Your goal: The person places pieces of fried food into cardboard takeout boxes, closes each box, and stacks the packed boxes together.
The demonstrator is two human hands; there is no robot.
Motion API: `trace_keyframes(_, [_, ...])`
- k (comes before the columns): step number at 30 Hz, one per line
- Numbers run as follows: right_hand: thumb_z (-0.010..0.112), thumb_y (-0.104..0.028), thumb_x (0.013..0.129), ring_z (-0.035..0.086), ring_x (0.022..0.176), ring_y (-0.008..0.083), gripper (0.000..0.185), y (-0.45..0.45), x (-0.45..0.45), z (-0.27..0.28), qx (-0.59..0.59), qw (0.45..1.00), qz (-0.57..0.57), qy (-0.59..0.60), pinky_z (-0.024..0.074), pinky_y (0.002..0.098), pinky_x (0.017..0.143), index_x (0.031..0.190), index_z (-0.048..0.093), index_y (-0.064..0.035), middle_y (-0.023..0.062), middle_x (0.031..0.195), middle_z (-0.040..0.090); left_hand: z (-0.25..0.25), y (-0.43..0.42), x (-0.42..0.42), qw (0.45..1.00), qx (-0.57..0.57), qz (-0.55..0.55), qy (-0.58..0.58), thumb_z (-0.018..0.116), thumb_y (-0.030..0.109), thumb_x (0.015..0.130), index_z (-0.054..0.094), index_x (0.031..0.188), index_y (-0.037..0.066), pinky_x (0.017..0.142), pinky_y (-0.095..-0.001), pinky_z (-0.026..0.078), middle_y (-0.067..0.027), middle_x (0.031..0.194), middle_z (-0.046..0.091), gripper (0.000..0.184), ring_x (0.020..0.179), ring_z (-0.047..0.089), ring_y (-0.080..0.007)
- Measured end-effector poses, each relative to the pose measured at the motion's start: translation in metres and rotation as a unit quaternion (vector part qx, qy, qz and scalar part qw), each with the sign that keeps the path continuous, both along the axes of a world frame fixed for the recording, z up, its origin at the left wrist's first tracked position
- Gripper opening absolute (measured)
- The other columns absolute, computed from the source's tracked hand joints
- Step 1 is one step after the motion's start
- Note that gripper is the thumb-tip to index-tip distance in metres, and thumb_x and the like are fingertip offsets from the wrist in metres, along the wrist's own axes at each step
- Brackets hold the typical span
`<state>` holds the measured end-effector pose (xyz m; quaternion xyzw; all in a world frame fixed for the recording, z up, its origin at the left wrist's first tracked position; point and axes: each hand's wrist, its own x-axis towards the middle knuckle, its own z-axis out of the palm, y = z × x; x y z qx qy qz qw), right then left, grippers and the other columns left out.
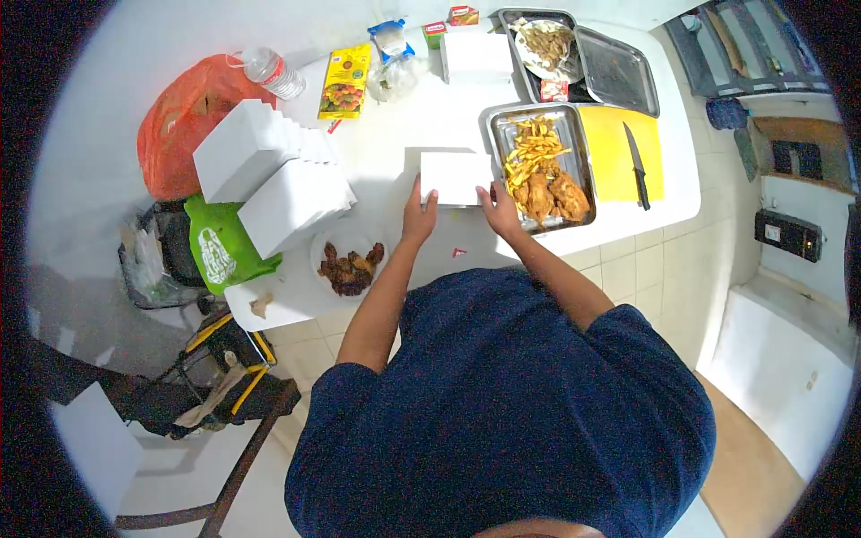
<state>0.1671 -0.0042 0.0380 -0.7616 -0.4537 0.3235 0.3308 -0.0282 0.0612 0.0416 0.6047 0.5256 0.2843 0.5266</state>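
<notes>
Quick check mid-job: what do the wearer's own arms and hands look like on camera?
A dark blue top with short sleeves, no print visible. The left hand and right hand are bare; nothing shows worn on fingers or wrists.

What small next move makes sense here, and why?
Perhaps slide the flat-topped white rectangular box toward the other white rectangular box farther forward: the nearer one's top looks closed, and the left hand and right hand are at its near corners.

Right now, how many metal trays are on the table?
3: the fries tray beside the right hand, the plate tray farther back, and a third tray right of that.
</notes>
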Motion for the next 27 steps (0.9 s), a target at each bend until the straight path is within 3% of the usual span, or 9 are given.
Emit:
trace_keyframes(6, [0.055,-0.036,0.094,0.058,0.071,0.0418,0.041,0.023,0.001,-0.002,0.034,0.999,-0.037,0.017,0.0463,0.0453,0.064,0.102,0.053,0.0051,0.0259,0.077,0.059,0.003,0.021,0.012,1.0,0.029,0.006,-0.006,0.05,0.028,0.096,0.033,0.144,0.004,0.107,-0.0376,0.032,-0.0205,0.14,0.044,0.056,0.13,0.042,-0.0313])
trace_keyframes(9, [0.053,-0.036,0.095,0.059,0.068,0.0308,0.04,0.05,0.011,-0.016,0.034,0.998,-0.052,-0.013,0.0468,0.0403,0.065,0.1,0.056,0.0033,0.0212,0.075,0.06,-0.015,0.051,0.021,0.998,0.065,-0.006,0.01,0.051,0.026,0.096,0.034,0.142,0.002,0.107,-0.0383,0.032,-0.0212,0.141,0.042,0.055,0.13,0.041,-0.0321])
trace_keyframes(12, [0.052,-0.035,0.096,0.061,0.071,0.0347,0.039,0.081,0.016,-0.011,0.045,0.996,-0.061,-0.04,0.0475,0.0418,0.066,0.105,0.057,0.0028,0.0233,0.078,0.061,-0.028,0.083,0.03,0.992,0.115,-0.012,0.057,0.053,0.023,0.095,0.037,0.14,0.0,0.104,-0.0402,0.035,-0.0222,0.135,0.047,0.053,0.125,0.046,-0.0343])
trace_keyframes(14, [0.049,-0.035,0.096,0.061,0.079,0.0418,0.04,0.097,0.017,0.009,0.027,0.997,-0.074,-0.013,0.0473,0.0461,0.07,0.109,0.057,0.0022,0.0271,0.085,0.062,-0.027,0.101,0.037,0.995,0.102,-0.011,-0.014,0.056,0.023,0.093,0.041,0.138,0.0,0.1,-0.0424,0.037,-0.0219,0.127,0.054,0.052,0.118,0.049,-0.0351])
trace_keyframes(16, [0.048,-0.035,0.097,0.061,0.084,0.0446,0.041,0.112,0.02,0.016,0.029,0.996,-0.081,-0.013,0.0473,0.0477,0.072,0.111,0.056,0.0022,0.0288,0.089,0.062,-0.014,0.119,0.045,0.992,0.094,-0.019,-0.085,0.058,0.023,0.092,0.043,0.137,0.001,0.099,-0.0428,0.038,-0.0214,0.124,0.056,0.052,0.114,0.049,-0.0348])
trace_keyframes(19, [0.047,-0.035,0.097,0.061,0.091,0.045,0.042,0.132,0.029,0.031,0.051,0.995,-0.084,-0.016,0.0471,0.0477,0.077,0.116,0.055,0.0019,0.0299,0.096,0.062,0.001,0.136,0.054,0.99,0.138,0.011,0.014,0.057,0.026,0.093,0.043,0.137,0.004,0.096,-0.0421,0.039,-0.0207,0.122,0.056,0.052,0.111,0.049,-0.0343])
trace_keyframes(22, [0.044,-0.042,0.097,0.059,0.095,0.0468,0.054,0.155,0.042,0.042,0.169,0.977,-0.084,-0.1,0.0446,0.0514,0.082,0.121,0.051,0.0062,0.0323,0.097,0.061,0.045,0.157,0.068,0.98,0.185,0.027,0.069,0.057,0.029,0.093,0.043,0.139,0.006,0.092,-0.0407,0.04,-0.0187,0.115,0.058,0.053,0.104,0.049,-0.0325])
trace_keyframes(25, [0.043,-0.043,0.097,0.057,0.099,0.046,0.06,0.179,0.058,0.096,0.156,0.985,-0.069,-0.013,0.0431,0.0506,0.086,0.127,0.048,0.0084,0.0333,0.102,0.06,0.063,0.186,0.086,0.984,0.172,0.036,0.021,0.056,0.033,0.093,0.042,0.14,0.009,0.09,-0.04,0.04,-0.0167,0.109,0.059,0.055,0.101,0.047,-0.0309])
trace_keyframes(27, [0.043,-0.044,0.096,0.058,0.097,0.0452,0.061,0.203,0.076,0.085,0.179,0.981,-0.073,-0.032,0.0432,0.05,0.086,0.129,0.048,0.008,0.0327,0.102,0.061,0.08,0.202,0.1,0.991,0.121,0.04,0.03,0.056,0.036,0.093,0.041,0.141,0.012,0.09,-0.0395,0.04,-0.0164,0.108,0.058,0.056,0.099,0.046,-0.0311])
